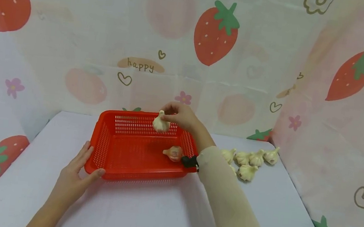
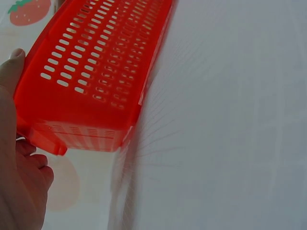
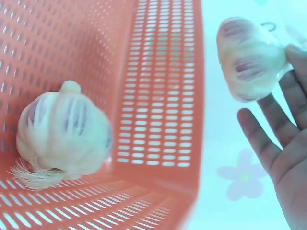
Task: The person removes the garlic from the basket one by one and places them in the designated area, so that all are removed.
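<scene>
A red plastic basket [image 1: 127,175] with slotted walls stands on the white table. My left hand [image 1: 75,176] holds its left end; in the left wrist view the thumb lies at the rim and the fingers [image 2: 41,167] curl beneath the lip. Above the basket's far side, my right hand [image 1: 181,116] pinches a garlic bulb [image 1: 161,124] by its stem. The right wrist view shows that bulb [image 3: 249,62] with purple streaks. Another garlic bulb [image 1: 174,153] lies inside the basket, toward its right end, its roots [image 3: 36,177] showing in the right wrist view.
Several garlic bulbs [image 1: 247,172] sit grouped on the table's right side, partly hidden by the right sleeve [image 1: 223,193]. A strawberry-print cloth [image 1: 175,53] hangs behind and beside the table. A black object [image 1: 189,162] is at the right wrist.
</scene>
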### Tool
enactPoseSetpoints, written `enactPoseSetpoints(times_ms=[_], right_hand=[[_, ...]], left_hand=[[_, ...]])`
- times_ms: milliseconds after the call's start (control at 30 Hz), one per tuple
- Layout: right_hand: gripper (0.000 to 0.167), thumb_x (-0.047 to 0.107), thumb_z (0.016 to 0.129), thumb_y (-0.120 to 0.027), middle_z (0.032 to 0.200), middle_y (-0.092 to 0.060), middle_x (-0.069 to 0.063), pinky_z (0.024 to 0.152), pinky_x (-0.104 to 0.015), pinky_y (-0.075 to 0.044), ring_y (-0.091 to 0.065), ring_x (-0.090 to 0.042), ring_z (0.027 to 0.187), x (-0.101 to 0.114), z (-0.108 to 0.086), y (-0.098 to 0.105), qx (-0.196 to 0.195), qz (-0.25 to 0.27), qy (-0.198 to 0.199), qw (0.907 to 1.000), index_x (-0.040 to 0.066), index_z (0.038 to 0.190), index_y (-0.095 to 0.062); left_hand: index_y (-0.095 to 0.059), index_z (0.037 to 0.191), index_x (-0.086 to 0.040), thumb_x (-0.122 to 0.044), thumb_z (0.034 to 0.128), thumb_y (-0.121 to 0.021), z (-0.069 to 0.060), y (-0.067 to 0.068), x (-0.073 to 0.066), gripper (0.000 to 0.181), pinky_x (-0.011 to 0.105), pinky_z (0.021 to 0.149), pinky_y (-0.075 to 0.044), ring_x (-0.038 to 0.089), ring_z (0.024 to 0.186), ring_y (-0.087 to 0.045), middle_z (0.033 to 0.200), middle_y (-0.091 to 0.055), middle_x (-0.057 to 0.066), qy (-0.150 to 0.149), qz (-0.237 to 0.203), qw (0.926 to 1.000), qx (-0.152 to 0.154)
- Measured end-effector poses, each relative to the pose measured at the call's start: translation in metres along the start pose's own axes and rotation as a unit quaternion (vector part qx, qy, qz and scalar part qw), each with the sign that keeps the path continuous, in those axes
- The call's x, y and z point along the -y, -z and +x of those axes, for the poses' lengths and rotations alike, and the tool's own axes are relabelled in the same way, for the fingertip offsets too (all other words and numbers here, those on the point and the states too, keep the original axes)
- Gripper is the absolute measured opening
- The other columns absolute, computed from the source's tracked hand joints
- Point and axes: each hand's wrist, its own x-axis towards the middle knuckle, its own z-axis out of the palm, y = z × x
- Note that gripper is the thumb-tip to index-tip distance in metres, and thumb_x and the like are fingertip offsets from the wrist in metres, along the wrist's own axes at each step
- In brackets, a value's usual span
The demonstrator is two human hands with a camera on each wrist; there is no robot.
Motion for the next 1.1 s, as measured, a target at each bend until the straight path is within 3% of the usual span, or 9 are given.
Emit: enactPoseSetpoints(times_ms=[333, 700, 1100], right_hand=[[0.019, 0.016, 0.091, -0.079, 0.102, -0.074, -0.007, 0.083, -0.036, -0.062, -0.07, -0.029, 0.099, 0.021, -0.02, 0.006, -0.051, 0.009, 0.034, 0.9981, 0.01, 0.108, -0.074], [0.016, 0.023, 0.093, -0.078, 0.105, -0.073, -0.001, 0.092, -0.036, -0.06, -0.069, -0.021, 0.103, 0.034, -0.061, 0.014, -0.097, 0.002, 0.046, 0.9942, 0.014, 0.106, -0.075], [0.021, 0.026, 0.091, -0.08, 0.106, -0.073, -0.002, 0.085, -0.037, -0.062, -0.072, -0.027, 0.097, 0.026, -0.115, 0.025, -0.168, 0.009, 0.034, 0.9852, 0.015, 0.109, -0.074]], left_hand=[[-0.026, 0.164, -0.019, -0.041, 0.0928, -0.076, 0.0, -0.004, 0.008, 0.089, 0.073, 0.105, -0.04, 0.038, 0.155, -0.024, 0.171, -0.019, 0.002, -0.007, -0.007, 0.9999, -0.004], [-0.027, 0.163, -0.019, -0.044, 0.0925, -0.075, 0.001, -0.002, 0.006, 0.089, 0.071, 0.106, -0.04, 0.037, 0.155, -0.024, 0.171, -0.018, -0.001, -0.007, -0.003, 1.0, -0.006], [-0.026, 0.164, -0.019, -0.043, 0.0926, -0.075, 0.0, -0.004, 0.006, 0.09, 0.071, 0.104, -0.041, 0.037, 0.155, -0.025, 0.171, -0.019, 0.002, 0.001, 0.001, 1.0, -0.004]])
